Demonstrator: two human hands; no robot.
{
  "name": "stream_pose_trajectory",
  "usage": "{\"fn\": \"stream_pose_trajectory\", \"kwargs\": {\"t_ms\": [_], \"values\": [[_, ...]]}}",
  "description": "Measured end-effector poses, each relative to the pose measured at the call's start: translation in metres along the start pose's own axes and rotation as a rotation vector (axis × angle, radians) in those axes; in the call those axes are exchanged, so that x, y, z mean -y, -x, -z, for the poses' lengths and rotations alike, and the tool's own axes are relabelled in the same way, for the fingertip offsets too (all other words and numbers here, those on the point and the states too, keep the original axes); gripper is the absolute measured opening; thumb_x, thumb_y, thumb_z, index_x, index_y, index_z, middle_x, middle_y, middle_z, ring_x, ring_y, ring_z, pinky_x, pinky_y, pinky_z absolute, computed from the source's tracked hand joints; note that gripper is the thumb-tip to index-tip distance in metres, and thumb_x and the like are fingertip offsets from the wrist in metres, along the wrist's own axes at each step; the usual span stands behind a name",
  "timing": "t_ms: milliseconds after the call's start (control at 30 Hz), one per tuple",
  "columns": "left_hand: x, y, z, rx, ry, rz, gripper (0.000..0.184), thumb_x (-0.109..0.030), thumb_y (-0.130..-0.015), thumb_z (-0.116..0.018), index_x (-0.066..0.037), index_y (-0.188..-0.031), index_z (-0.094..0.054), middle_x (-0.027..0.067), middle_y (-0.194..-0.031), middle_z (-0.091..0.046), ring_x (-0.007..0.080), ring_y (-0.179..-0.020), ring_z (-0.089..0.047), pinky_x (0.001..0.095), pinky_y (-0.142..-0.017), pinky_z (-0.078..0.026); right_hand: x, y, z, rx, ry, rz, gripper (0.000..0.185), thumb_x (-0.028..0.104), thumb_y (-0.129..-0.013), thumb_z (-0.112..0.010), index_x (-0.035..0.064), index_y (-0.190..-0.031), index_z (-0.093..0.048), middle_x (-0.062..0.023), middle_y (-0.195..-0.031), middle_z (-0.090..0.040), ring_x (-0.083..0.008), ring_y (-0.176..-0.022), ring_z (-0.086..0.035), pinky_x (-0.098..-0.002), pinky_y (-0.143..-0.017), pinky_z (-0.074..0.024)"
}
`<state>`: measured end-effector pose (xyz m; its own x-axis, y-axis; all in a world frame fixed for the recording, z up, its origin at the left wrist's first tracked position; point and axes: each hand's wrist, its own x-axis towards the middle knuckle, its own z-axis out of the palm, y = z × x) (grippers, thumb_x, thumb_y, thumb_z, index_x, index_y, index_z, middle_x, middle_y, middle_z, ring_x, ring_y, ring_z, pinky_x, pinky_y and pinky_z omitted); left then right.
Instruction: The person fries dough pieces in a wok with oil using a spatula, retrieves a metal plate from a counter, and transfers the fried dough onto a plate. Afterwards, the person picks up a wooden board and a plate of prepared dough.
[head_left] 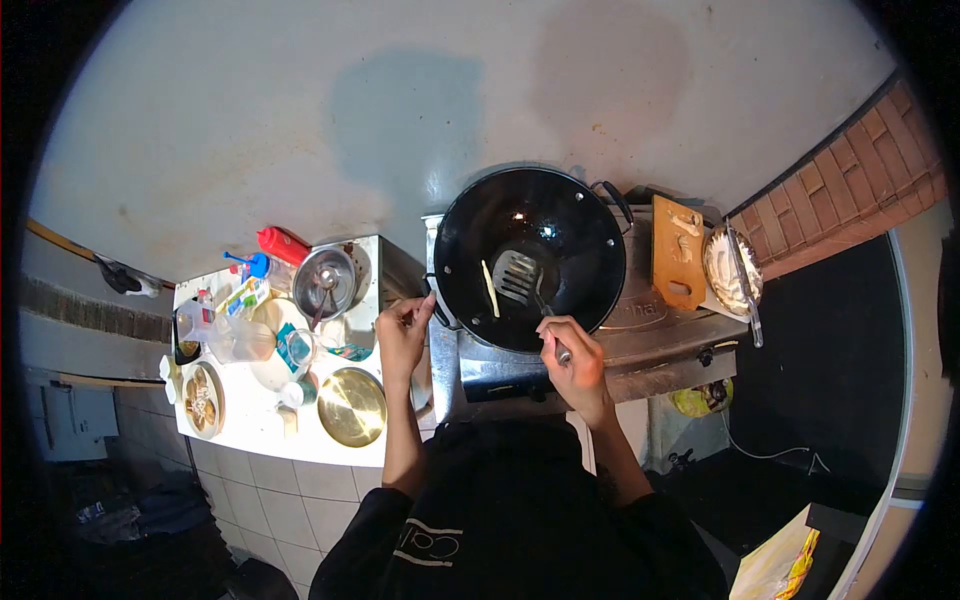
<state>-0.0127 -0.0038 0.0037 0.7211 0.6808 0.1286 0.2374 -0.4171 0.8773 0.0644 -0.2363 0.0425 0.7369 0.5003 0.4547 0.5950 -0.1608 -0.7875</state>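
A large black wok [583,255] sits on the stove, with a dark, shiny inside. My left hand [402,332] is closed at its left side, with the fingertips pinching the loop handle. In my right hand [574,368] is the handle of a slotted metal spatula [517,276], its flat head resting inside the wok. A thin pale-yellow strip [490,290] lies in the wok just left of the spatula head; what it is made of cannot be told.
Right of the wok are a wooden cutting board [664,250] and a plate of white food [722,262] with a knife [746,285] across it. On the left, a white table [270,440] carries a metal bowl [345,262], a red bottle [283,244], a plastic jug [243,338] and a gold-coloured round pan [352,408].
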Motion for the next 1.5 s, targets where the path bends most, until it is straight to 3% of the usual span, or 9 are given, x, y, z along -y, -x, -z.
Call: {"fn": "stream_pose_trajectory", "kwargs": {"t_ms": [633, 1267, 1500], "values": [[-0.003, 0.000, 0.002, 0.020, -0.008, 0.024, 0.027, -0.022, -0.081, -0.070, 0.005, -0.079, -0.067, 0.0048, -0.057, -0.052, 0.0094, -0.054, -0.044, 0.0263, -0.051, -0.037, 0.010, -0.004, 0.000, 0.104, 0.066, 0.159, 0.019, -0.009, -0.071, -0.063, -0.0029, -0.085, -0.052, -0.0133, -0.088, -0.059, -0.0289, -0.079, -0.061, -0.0338, -0.068, -0.0501], [-0.002, 0.000, 0.001, -0.006, -0.004, -0.051, 0.028, -0.022, -0.081, -0.070, 0.005, -0.076, -0.066, 0.0056, -0.057, -0.052, 0.0098, -0.054, -0.044, 0.0260, -0.051, -0.037, 0.012, -0.006, -0.006, 0.160, 0.134, 0.242, 0.019, -0.007, -0.070, -0.064, -0.0026, -0.085, -0.055, -0.0116, -0.092, -0.059, -0.0256, -0.073, -0.057, -0.0336, -0.063, -0.0498], [0.000, 0.000, 0.000, 0.003, -0.017, -0.016, 0.029, -0.023, -0.081, -0.070, 0.005, -0.077, -0.066, 0.0057, -0.057, -0.052, 0.0102, -0.055, -0.044, 0.0263, -0.053, -0.038, 0.019, -0.006, -0.004, 0.279, 0.116, 0.260, 0.017, -0.008, -0.069, -0.065, -0.0031, -0.084, -0.056, -0.0114, -0.094, -0.059, -0.0264, -0.075, -0.056, -0.0346, -0.064, -0.0479]]}}
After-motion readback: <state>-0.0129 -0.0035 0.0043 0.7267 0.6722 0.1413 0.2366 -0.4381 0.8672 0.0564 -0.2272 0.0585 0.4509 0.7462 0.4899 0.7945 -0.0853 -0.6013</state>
